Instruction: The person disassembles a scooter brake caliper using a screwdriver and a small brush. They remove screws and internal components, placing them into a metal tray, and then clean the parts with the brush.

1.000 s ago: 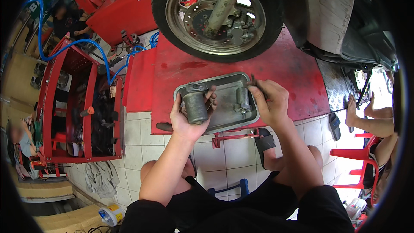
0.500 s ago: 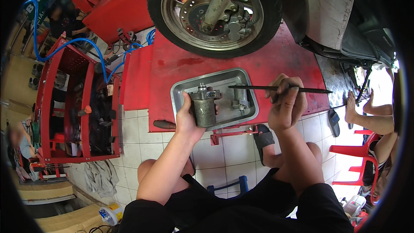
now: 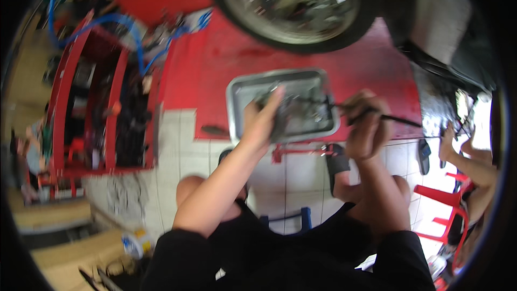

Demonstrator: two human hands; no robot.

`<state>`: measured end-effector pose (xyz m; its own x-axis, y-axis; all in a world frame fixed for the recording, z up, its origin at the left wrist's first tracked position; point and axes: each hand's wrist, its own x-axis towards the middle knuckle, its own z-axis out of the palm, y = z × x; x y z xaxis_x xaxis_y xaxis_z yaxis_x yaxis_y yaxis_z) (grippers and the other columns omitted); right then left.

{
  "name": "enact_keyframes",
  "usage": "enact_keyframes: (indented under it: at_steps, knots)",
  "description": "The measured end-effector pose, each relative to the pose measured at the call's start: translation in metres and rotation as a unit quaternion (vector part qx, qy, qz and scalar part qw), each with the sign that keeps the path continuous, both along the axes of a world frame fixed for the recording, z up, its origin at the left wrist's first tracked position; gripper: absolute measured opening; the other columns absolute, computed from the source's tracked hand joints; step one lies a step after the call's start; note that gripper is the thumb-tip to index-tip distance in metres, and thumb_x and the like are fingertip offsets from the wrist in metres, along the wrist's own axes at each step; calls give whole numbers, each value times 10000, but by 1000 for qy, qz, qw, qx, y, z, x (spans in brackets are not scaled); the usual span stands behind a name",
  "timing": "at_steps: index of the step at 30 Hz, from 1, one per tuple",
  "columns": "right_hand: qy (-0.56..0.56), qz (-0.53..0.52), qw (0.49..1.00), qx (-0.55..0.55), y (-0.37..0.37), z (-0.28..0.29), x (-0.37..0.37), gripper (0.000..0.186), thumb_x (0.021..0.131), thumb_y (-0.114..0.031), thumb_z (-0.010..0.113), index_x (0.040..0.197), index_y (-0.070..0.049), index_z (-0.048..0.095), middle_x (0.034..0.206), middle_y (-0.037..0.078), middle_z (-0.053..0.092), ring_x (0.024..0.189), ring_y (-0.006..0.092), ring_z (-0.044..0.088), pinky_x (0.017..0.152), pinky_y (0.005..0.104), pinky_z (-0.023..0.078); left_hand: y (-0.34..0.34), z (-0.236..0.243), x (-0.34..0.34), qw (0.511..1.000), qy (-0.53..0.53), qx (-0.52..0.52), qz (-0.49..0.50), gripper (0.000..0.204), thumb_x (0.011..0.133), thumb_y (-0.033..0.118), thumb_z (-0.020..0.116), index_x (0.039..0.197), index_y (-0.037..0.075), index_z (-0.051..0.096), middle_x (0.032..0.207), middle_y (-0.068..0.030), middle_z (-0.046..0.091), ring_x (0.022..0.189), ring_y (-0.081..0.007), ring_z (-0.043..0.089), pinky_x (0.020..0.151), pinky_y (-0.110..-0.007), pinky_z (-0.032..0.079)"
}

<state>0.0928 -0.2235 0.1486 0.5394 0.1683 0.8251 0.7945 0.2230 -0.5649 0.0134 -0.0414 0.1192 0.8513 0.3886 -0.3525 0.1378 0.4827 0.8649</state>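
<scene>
So the left hand (image 3: 259, 123) is wrapped around a grey cylindrical metal part (image 3: 279, 124), thumb up along its side, fingers mostly hidden behind it. It's pretty smeared by motion blur, so don't ask me about finer detail. The right hand (image 3: 368, 125) is clamped on a thin dark rod (image 3: 399, 119), fingers bunched together, with one end sticking out to the right and the other aimed left over the tray. Can't tell if that left end is touching anything.

The part is held over the near left portion of a shallow rectangular metal tray (image 3: 232, 109); whether it touches the tray, no idea. There's another metal part (image 3: 312, 111) in the tray, right of the held one, also blurry. The tray sits by the near edge of a red surface (image 3: 371, 70), with a dark-handled tool (image 3: 214, 129) lying just left of it.

Past the tray there's a motorbike front wheel (image 3: 301, 44), tyre and all. Way off left is a red tool cart (image 3: 111, 148) with a blue hose (image 3: 116, 18) snaking above it, and over on the right, a red plastic chair (image 3: 437, 196).
</scene>
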Motion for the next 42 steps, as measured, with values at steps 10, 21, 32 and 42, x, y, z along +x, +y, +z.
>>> enact_keyframes:
  at_steps: [10,21,32,42]
  knots:
    - [163,64,985,3,-13,-4,-1,404,1058,-320,324,928,24,492,760,92,451,632,164,437,569,279,382,-21,-20,7,972,-42,229,15,493,834,330,758,1047,-90,614,917,-154,707,833,-190,682,757,-330,528]
    - [175,49,983,7,-23,-4,14,423,1054,-345,319,921,13,502,732,95,450,620,167,411,568,282,352,-25,-33,14,989,-27,140,45,393,844,275,753,995,-72,645,878,-113,705,767,-143,668,688,-305,528]
    - [150,-165,972,-72,-99,-30,90,256,998,-183,374,1004,13,538,910,128,548,719,186,473,639,318,398,-25,-16,8,994,-26,82,69,427,802,426,731,852,7,669,795,-177,688,797,-365,672,734,-444,507]
    - [247,-30,967,56,-31,-4,25,374,1048,-360,388,899,-55,545,722,23,518,518,85,433,494,252,407,-1,5,-6,989,-6,-145,-18,446,818,450,757,961,37,670,838,-59,684,711,-132,649,641,-319,528]
